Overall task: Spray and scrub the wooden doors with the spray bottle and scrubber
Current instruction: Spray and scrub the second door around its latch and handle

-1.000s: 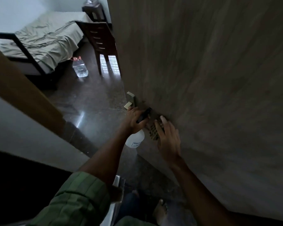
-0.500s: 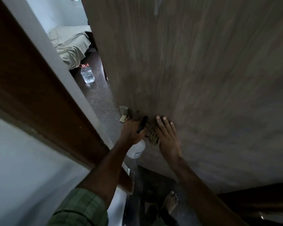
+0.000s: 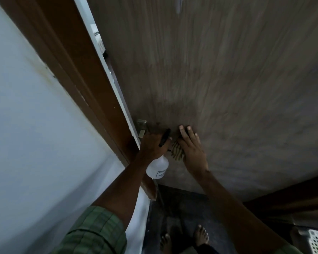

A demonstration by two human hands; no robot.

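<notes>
Door (image 3: pixel 228 79) scrubbing is in hand: right hand (image 3: pixel 191 151) presses the scrubber (image 3: pixel 176 153) flat near the latch, left hand (image 3: pixel 151 146) grips the spray bottle (image 3: pixel 157 167); next, probably wider strokes

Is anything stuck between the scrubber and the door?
Nothing visible is. The right hand presses the scrubber flat against the wooden door. The left hand grips the spray bottle just beside it, not in between.
</notes>
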